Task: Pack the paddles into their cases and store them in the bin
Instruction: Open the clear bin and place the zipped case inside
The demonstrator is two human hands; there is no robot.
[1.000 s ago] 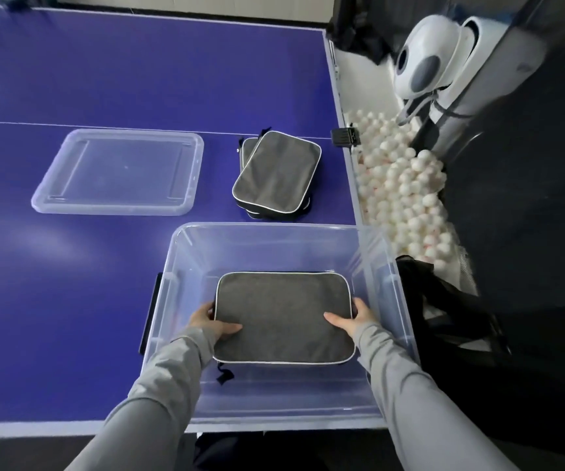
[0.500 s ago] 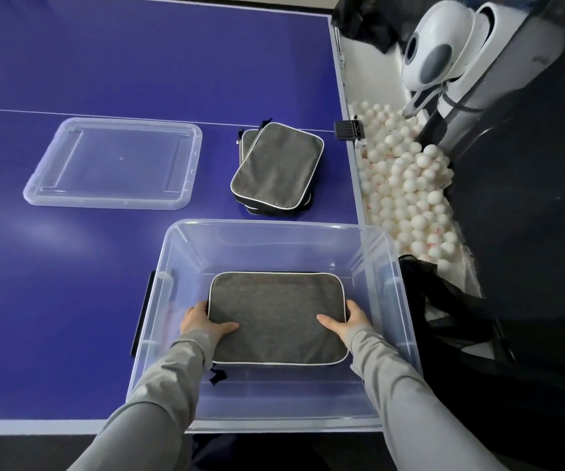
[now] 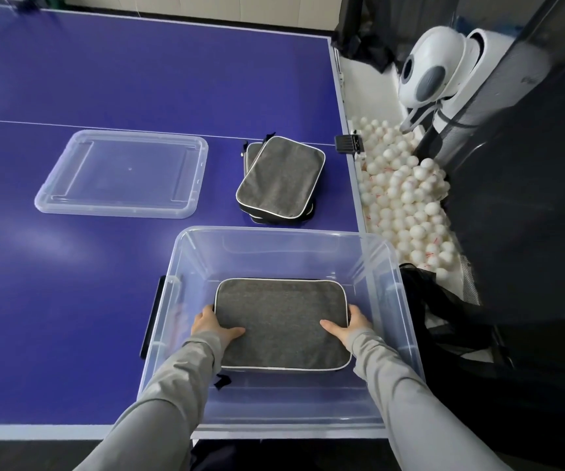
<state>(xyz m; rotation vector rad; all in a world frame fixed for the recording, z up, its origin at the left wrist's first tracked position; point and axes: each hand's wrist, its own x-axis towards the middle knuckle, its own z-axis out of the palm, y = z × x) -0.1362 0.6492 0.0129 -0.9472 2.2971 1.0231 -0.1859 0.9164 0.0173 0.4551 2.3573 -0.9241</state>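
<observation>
Since the earlier frame, little has shifted: case (image 3: 279, 322) sits a touch lower in the clear bin (image 3: 284, 237), both hands keeping the same hold. Left hand (image 3: 211, 326) grips the left short edge, thumb on the grey top face; right hand (image 3: 351, 326) mirrors it on the right edge. Long axis of the case runs left-right, parallel to the bin's near wall, face up, roughly level; contact with the bin floor cannot be confirmed. Judgement: placement nearly done, release next. Remaining cases (image 3: 279, 180) are stacked just beyond the bin's far rim, forward and slightly right of centre, long axis angled away to the right; right hand is nearer. Lid (image 3: 121, 173) lies well apart to the left on the blue table (image 3: 70, 300). White balls (image 3: 407, 198) fill a tray past the table's right edge, below a white ball machine (image 3: 430, 66).
</observation>
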